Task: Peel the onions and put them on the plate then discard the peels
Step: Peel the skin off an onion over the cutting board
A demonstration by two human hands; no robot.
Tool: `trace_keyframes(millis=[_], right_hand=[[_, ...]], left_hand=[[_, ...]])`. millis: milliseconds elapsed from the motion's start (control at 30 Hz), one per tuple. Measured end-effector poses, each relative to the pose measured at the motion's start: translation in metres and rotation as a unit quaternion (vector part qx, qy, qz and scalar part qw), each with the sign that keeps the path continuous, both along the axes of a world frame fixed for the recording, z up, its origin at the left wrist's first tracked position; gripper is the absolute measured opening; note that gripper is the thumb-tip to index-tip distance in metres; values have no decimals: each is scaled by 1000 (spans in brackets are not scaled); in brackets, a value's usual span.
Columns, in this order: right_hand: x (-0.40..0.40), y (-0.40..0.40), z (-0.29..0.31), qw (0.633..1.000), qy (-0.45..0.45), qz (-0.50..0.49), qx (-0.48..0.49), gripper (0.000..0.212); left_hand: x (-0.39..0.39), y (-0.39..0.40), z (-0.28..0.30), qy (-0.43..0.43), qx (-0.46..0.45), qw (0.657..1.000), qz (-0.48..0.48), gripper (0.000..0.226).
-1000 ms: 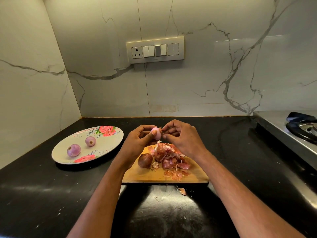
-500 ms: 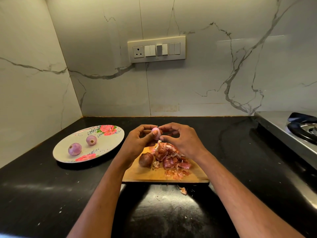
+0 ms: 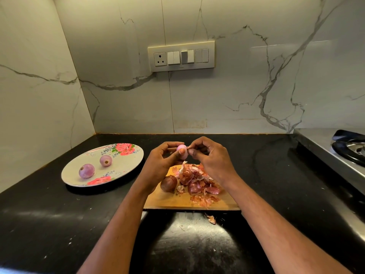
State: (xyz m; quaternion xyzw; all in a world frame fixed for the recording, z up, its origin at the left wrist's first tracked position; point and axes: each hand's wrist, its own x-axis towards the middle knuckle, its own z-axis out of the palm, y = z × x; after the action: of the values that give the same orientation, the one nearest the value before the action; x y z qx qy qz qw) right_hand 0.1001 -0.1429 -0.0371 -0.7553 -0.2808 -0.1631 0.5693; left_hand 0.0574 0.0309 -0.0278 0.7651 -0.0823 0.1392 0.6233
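Peeling third onion point(image 3: 182, 150) above board point(image 3: 169, 200).
Left hand point(image 3: 164, 159) gripping it; right hand point(image 3: 209, 157) now pinching last skin scrap, nearly plate-ready at 9 o'clock.

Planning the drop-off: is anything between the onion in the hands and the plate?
Nothing visible blocks it. The onion, held by the left hand, sits right of the plate, with only bare counter between. Two peeled onions lie on the plate's left part, leaving room.
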Motion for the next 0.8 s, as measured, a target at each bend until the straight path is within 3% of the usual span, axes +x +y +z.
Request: trace_keyframes(millis=[133,233,300,367,433,467,533,633,800], right_hand=[[0,1,3,991,96,55,76,8],[-1,6,7,957,188,113,192,10],[0,4,9,949,205,88,224,9],[6,-5,5,990,119,-18,68,9],[8,-10,0,987,28,-71,-144,16],[8,-10,-2,979,19,-62,-192,19],[6,-7,-3,977,23,-41,-208,16],[2,-2,2,986,-2,-49,-157,4],[-2,-3,9,996,36,-4,-83,28]], left_hand=[[-2,-1,2,-4,-18,1000,-20,39],[-2,1,3,-1,-31,999,-22,32],[-1,1,2,4,-36,999,-14,30],[1,2,1,11,-40,999,4,30],[2,3,-1,15,-39,999,24,29],[3,3,-2,16,-37,999,30,28],[3,3,-2,17,-35,999,31,24],[3,2,-2,20,-34,999,31,24],[4,1,-2,28,-28,999,29,27]])
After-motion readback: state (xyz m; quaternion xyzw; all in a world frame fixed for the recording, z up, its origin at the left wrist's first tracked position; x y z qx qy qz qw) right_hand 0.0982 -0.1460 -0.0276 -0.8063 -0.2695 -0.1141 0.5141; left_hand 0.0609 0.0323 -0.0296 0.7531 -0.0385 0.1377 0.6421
